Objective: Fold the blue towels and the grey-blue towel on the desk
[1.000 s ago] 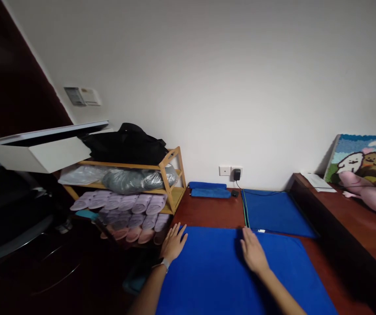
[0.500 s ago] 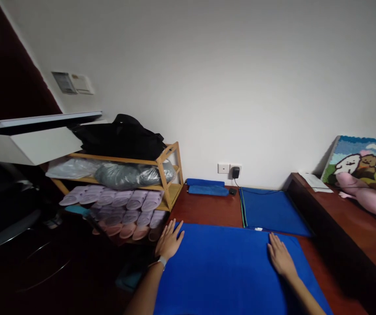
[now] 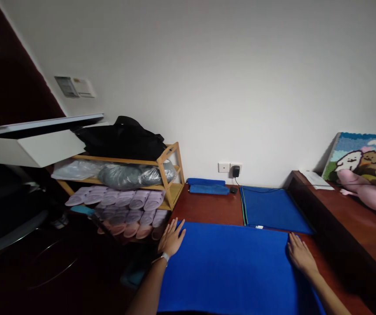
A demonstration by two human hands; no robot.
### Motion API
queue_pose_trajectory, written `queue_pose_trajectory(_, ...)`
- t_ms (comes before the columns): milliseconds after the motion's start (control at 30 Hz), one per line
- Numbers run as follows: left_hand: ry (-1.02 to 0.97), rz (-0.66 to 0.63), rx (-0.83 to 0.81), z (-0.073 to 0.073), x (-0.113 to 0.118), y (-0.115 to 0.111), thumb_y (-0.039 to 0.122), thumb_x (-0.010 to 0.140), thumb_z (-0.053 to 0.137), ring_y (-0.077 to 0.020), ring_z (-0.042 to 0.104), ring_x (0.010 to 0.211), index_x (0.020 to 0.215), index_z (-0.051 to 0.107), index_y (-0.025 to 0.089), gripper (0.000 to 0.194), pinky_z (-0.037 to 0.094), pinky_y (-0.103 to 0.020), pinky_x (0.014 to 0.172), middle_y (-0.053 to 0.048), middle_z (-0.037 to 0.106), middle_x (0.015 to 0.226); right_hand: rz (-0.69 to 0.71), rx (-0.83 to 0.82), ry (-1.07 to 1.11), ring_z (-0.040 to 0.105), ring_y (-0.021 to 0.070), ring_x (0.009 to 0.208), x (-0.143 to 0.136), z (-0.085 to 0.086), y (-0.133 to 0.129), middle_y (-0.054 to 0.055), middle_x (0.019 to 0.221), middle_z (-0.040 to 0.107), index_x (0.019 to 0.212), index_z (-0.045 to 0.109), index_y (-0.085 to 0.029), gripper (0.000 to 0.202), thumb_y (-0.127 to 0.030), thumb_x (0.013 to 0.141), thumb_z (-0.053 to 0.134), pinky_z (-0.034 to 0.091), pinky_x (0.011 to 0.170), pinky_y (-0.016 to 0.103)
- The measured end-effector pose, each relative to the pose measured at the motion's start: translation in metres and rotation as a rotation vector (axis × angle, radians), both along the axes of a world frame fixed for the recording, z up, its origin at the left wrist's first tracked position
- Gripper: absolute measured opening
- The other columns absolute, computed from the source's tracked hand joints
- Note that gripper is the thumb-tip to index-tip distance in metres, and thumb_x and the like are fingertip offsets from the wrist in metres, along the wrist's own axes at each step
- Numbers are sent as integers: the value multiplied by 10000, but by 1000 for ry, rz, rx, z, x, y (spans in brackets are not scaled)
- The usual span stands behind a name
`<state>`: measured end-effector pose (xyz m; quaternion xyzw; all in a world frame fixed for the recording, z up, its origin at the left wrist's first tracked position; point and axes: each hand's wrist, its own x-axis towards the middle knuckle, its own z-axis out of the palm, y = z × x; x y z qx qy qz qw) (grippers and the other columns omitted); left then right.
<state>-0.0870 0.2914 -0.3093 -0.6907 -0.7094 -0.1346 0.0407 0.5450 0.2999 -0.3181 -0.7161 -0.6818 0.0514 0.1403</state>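
Observation:
A large blue cloth (image 3: 230, 267) lies spread over the reddish-brown tabletop in front of me. My left hand (image 3: 172, 238) rests flat on its far left corner, fingers spread. At the far right corner, my right hand (image 3: 301, 253) lies flat with fingers stretched out and close together. Neither hand grips anything. Behind the cloth is a folded blue cloth (image 3: 273, 209) with a green edge and a small white tag. Two rolled or folded blue cloths (image 3: 208, 189) sit against the wall.
To the left stands a wooden rack (image 3: 170, 175) holding slippers (image 3: 138, 199), plastic-wrapped items and a black bag (image 3: 125, 140). A black plug (image 3: 236, 171) with a cable sits in the wall socket. On a raised ledge (image 3: 365, 210) at right lies a pink plush toy (image 3: 368, 192).
My right hand has slid to the right across the cloth, out to its right edge. My left hand stays at the left corner.

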Motion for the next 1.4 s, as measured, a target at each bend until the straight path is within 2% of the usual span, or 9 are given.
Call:
queue_pose_trajectory(167,-26,2,-8,4,3,-3,503,1046,354,-246,316,1541,1562,425,301,559,250,-463,1254,-67,366,1666,191,77,11,354,330,1506,-115,28,-3,208,1573,455,1498,468,3,760,-479,982,185,248,1266,488)
queue_pose_trajectory(300,-43,7,-2,7,5,-5,486,1043,370,-258,304,1545,1558,432,313,547,259,-460,1255,-51,338,1679,463,39,87,280,232,1542,-245,41,-11,123,1643,347,1573,383,-94,673,-467,1049,185,214,1280,440)
queue_pose_trajectory(400,-47,21,5,7,5,-5,477,1037,388,-274,286,1551,1552,445,316,542,271,-464,1252,-39,333,1683,534,-40,83,239,216,1553,-290,40,-10,107,1665,282,1597,327,-109,666,-478,1055,204,202,1280,434)
queue_pose_trajectory(533,-34,22,4,5,4,-4,476,1035,397,-275,295,1548,1550,449,314,542,274,-465,1251,-47,357,1672,414,-61,60,241,218,1553,-245,25,-5,99,1659,308,1596,340,-137,653,-472,1044,241,188,1280,451)
queue_pose_trajectory(800,-44,23,14,5,5,-3,480,1034,397,-262,328,1535,1545,459,302,544,243,-452,1256,-71,369,1667,6,-86,-6,289,299,1529,-18,-6,-10,173,1625,381,1547,395,-10,823,-505,936,151,255,1264,476)
queue_pose_trajectory(967,-35,25,11,4,5,-2,493,1037,377,-254,335,1532,1545,454,312,545,253,-450,1250,-62,368,1668,-28,-38,48,336,330,1505,23,-8,-3,118,1551,514,1530,486,-211,833,-610,859,194,310,1236,508)
queue_pose_trajectory(1133,-50,22,-3,5,5,-4,491,1038,377,-266,305,1545,1553,444,308,551,247,-455,1254,-62,354,1674,-15,53,12,414,402,1458,-22,3,-4,133,1470,593,1513,511,-253,815,-630,861,199,272,1238,579)
queue_pose_trajectory(1300,-62,22,11,7,7,-6,484,1036,379,-271,299,1547,1547,453,318,542,257,-473,1252,-51,362,1671,273,43,29,367,301,1502,-174,32,-12,157,1579,463,1517,472,-51,761,-511,998,160,231,1276,461)
queue_pose_trajectory(1400,-71,21,13,9,8,-9,480,1036,388,-268,303,1546,1545,454,323,537,255,-480,1255,-47,361,1671,463,17,72,287,235,1539,-266,45,-15,105,1634,375,1563,408,-100,674,-467,1040,191,210,1282,432)
